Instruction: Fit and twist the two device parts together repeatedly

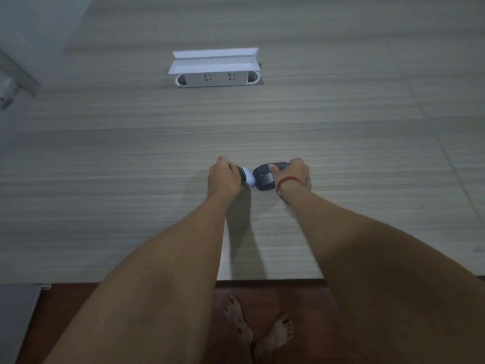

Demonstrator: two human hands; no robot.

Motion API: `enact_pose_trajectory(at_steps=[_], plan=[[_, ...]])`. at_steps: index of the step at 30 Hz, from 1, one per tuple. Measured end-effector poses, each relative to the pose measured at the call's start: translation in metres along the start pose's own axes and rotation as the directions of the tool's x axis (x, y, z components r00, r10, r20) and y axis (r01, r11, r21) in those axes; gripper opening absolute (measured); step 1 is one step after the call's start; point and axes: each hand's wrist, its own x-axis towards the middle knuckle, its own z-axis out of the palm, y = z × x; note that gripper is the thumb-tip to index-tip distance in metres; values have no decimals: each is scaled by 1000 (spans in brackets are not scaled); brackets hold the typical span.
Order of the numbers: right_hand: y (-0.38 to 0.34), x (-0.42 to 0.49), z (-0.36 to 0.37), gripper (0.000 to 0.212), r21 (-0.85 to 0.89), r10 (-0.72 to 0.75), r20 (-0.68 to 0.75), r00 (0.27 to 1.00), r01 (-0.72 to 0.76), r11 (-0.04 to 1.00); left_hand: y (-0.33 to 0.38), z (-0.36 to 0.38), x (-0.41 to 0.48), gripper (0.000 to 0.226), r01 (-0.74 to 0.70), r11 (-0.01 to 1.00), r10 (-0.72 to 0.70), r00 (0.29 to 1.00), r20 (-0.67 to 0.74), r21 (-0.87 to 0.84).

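Note:
My left hand (222, 178) grips a small cylinder (246, 177) with a dark body and a white rounded end that points right. My right hand (291, 174) holds a dark grey computer mouse (263, 177) tilted up on its side, thumb laid across its top. The white end of the cylinder touches the mouse's left side. Both hands hover just above the striped wooden desk (131, 158), near its middle. A red string bracelet (287, 180) circles my right wrist.
A white socket box (216, 68) with a raised lid and two outlets sits at the back of the desk. A metal bracket (15, 77) stands at the far left. Below the desk's front edge my bare feet (258, 334) rest on a dark red floor.

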Motion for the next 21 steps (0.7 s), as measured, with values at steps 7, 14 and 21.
enact_pose_trajectory(at_steps=[7,14,21], plan=[[-3,-1,1,52,82,-8,21,1000,6,997,0,-1,1,26,-46,996,37,992,-121,-72],[-3,1,-2,53,207,106,79,991,-120,971,10,5,0,26,-92,981,76,993,-96,-172],[5,-1,-5,55,195,-36,107,994,14,981,3,4,2,18,-76,988,65,994,-84,-136]])
